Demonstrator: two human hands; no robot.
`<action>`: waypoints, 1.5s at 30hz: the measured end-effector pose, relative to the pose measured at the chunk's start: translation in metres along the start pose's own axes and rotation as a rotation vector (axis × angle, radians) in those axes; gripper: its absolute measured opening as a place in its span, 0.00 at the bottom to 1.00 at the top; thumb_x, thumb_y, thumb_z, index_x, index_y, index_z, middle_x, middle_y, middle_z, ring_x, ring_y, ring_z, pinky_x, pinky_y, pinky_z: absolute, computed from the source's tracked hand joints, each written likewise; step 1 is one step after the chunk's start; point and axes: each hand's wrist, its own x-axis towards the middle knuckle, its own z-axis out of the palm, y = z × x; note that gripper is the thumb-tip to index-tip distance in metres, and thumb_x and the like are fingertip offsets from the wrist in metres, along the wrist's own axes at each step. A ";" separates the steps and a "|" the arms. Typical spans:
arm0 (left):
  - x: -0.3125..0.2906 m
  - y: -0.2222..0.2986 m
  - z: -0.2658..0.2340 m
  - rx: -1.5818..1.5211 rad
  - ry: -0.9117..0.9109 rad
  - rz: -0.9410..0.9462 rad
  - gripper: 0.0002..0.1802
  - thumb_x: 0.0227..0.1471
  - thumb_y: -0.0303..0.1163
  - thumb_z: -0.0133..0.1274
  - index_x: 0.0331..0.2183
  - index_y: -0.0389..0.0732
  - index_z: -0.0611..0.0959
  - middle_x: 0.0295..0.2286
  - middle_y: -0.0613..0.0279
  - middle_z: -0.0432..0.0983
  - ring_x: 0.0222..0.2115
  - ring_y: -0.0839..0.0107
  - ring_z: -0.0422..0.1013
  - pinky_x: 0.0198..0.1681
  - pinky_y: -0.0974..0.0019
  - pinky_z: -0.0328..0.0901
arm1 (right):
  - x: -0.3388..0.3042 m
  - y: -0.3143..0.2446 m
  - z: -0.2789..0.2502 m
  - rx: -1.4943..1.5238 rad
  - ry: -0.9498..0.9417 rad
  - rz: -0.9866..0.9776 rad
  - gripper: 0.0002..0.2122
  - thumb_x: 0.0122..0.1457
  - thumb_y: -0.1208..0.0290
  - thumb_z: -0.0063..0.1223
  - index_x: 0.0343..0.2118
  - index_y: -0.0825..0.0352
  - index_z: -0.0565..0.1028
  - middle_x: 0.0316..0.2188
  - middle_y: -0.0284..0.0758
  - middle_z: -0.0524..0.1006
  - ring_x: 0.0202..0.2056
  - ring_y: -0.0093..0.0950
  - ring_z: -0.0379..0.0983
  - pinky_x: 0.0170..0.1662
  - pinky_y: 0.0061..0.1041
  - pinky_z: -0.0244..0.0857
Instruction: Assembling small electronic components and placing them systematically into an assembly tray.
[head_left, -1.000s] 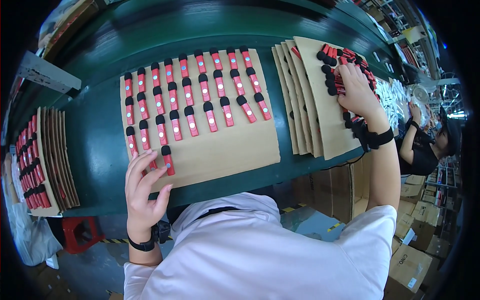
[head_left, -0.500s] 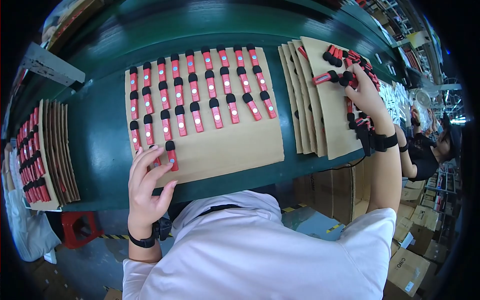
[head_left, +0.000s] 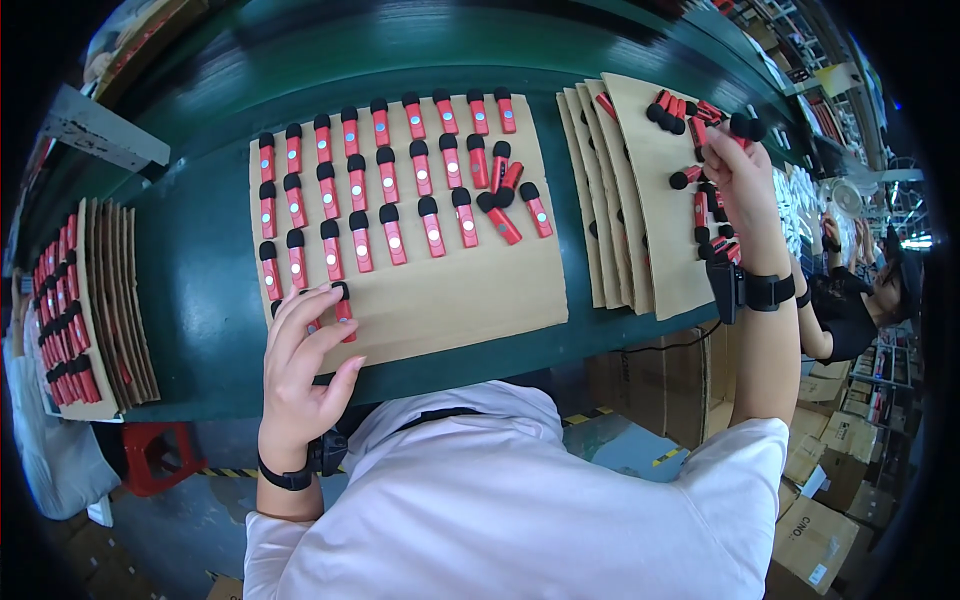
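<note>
My right hand (head_left: 740, 175) is raised over the right-hand cardboard stack, its fingers closed around a small red microphone (head_left: 741, 142) with a black foam top. More red microphones (head_left: 668, 112) lie loosely around it on the top sheet. My left hand (head_left: 300, 370) rests at the lower left of the middle cardboard sheet (head_left: 460, 290), fingers apart, fingertips at a red microphone (head_left: 345, 318) and partly covering others. Rows of microphones stand on that sheet, foam ends away from me. Toward its right side, several microphones (head_left: 507, 187) lie tilted and crowded together.
Layered cardboard sheets (head_left: 640, 225) with microphones between them stand at the right. Another stack (head_left: 110, 300) sits at the left end of the green table (head_left: 200, 330). A red stool (head_left: 160, 455) is below. At the far right, another person (head_left: 850, 310) works near cartons (head_left: 815, 540).
My right hand has shifted slightly right and up, lifting a microphone. Several microphones on the right side of the middle sheet now lie out of line. My left hand has barely moved.
</note>
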 end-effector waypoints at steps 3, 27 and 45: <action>0.003 0.001 0.001 0.006 -0.004 0.013 0.17 0.37 0.25 0.63 0.35 0.36 0.81 0.46 0.48 0.74 0.50 0.50 0.69 0.59 0.43 0.57 | -0.002 -0.005 0.011 0.391 -0.033 0.095 0.05 0.60 0.77 0.50 0.38 0.66 0.70 0.29 0.27 0.67 0.30 0.19 0.63 0.30 0.16 0.58; 0.067 0.037 0.091 0.068 -0.245 0.218 0.23 0.39 0.31 0.63 0.40 0.35 0.77 0.46 0.51 0.70 0.50 0.55 0.66 0.58 0.51 0.58 | -0.068 0.047 0.169 -0.576 -0.093 -0.269 0.09 0.51 0.84 0.58 0.36 0.66 0.77 0.31 0.36 0.73 0.36 0.34 0.74 0.38 0.28 0.67; 0.139 0.018 0.121 0.402 -0.211 0.048 0.25 0.47 0.23 0.51 0.50 0.37 0.77 0.56 0.51 0.65 0.61 0.55 0.57 0.64 0.48 0.49 | -0.059 0.070 0.179 -0.846 -0.090 -0.392 0.12 0.45 0.82 0.59 0.35 0.65 0.77 0.35 0.36 0.74 0.37 0.40 0.74 0.38 0.34 0.69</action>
